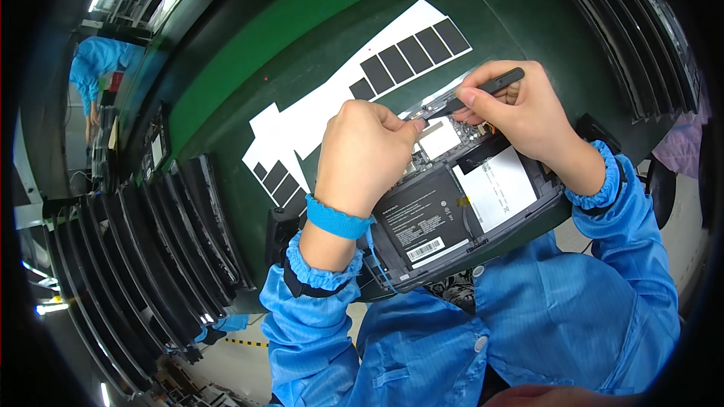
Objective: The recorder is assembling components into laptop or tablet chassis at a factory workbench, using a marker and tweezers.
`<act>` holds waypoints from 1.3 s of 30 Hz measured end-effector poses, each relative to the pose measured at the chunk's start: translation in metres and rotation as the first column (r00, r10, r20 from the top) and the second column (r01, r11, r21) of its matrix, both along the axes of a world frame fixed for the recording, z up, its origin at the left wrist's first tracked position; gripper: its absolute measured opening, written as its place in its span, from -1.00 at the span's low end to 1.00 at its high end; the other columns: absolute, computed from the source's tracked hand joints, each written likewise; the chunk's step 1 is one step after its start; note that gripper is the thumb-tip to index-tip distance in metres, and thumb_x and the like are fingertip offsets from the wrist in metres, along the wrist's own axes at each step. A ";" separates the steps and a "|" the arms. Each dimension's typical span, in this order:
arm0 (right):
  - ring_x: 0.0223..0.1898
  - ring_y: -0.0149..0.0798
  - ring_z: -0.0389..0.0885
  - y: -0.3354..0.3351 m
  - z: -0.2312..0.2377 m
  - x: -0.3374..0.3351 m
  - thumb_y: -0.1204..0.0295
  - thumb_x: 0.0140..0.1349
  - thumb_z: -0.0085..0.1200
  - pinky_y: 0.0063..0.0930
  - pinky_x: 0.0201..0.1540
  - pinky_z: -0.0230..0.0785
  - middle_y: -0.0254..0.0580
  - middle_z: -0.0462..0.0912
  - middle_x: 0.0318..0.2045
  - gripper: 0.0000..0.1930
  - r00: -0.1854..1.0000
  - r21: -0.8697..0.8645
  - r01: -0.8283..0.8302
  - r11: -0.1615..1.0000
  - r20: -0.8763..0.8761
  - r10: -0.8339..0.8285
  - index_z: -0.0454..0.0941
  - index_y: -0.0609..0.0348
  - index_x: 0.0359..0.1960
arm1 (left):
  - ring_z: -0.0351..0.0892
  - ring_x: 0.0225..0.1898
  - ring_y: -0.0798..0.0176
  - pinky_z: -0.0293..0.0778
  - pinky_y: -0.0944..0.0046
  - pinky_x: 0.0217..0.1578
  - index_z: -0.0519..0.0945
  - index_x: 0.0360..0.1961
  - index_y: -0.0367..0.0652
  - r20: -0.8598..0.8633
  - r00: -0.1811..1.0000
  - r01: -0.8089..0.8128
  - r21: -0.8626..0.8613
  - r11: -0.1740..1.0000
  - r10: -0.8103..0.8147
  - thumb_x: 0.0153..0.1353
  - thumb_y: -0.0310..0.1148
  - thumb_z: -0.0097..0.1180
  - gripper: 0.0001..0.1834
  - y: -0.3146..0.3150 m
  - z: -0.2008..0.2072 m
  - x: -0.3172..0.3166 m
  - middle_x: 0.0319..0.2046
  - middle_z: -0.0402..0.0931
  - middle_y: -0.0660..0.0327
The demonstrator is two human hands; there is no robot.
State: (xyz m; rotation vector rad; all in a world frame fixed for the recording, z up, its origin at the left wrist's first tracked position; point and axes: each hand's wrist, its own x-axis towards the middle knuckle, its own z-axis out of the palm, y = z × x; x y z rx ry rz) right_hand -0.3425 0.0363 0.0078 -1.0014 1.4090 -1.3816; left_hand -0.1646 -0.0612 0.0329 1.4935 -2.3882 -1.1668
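An opened laptop base lies in front of me with its inside showing: a black battery, a white-labelled drive and a circuit board with a white pad. Above the board's far edge, my right hand grips a slim black tweezers-like tool that slants down to the left. Close to its tip, my left hand is closed, thumb and forefinger pinched at the board. What sits in that pinch is too small to make out. A blue wrist strap circles my left wrist.
Beyond the laptop, white backing sheets with black rectangular stickers lie on the green tabletop. Rows of dark laptop parts stand upright at left and far right. A person in blue is at upper left.
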 end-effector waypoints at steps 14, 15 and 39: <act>-0.25 -0.28 0.71 0.008 0.003 -0.007 0.39 0.33 0.09 -0.54 -0.18 0.56 -0.06 0.67 -0.31 -0.76 0.989 -0.106 0.135 0.985 0.069 -0.129 0.57 0.41 -0.20 | 0.57 -0.57 0.23 0.44 0.23 -0.46 0.63 -0.46 -0.36 -0.204 0.977 -0.130 -0.310 0.942 0.068 0.18 -0.22 0.23 -0.67 0.017 0.028 0.073 -0.64 0.56 0.06; -0.26 -0.29 0.70 0.011 0.014 -0.006 0.39 0.33 0.10 -0.55 -0.18 0.56 -0.08 0.67 -0.32 -0.77 0.996 -0.091 0.087 0.992 0.012 -0.086 0.57 0.39 -0.20 | 0.59 -0.51 0.17 0.47 0.22 -0.40 0.63 -0.36 -0.35 -0.206 0.974 -0.179 -0.418 0.890 0.099 0.20 -0.27 0.20 -0.72 0.014 0.019 0.095 -0.54 0.60 0.01; -0.45 -0.12 0.70 -0.146 -0.005 0.188 0.35 0.07 0.22 -0.37 -0.30 0.53 0.05 0.69 -0.50 -0.76 0.817 -0.102 -0.226 0.969 -0.562 0.131 0.69 0.34 -0.38 | 0.31 0.19 -0.04 0.40 0.00 0.04 0.50 0.17 -0.15 0.217 0.929 -0.094 -0.645 0.759 0.299 0.01 0.19 0.26 -0.19 -0.006 -0.042 0.180 0.23 0.38 0.07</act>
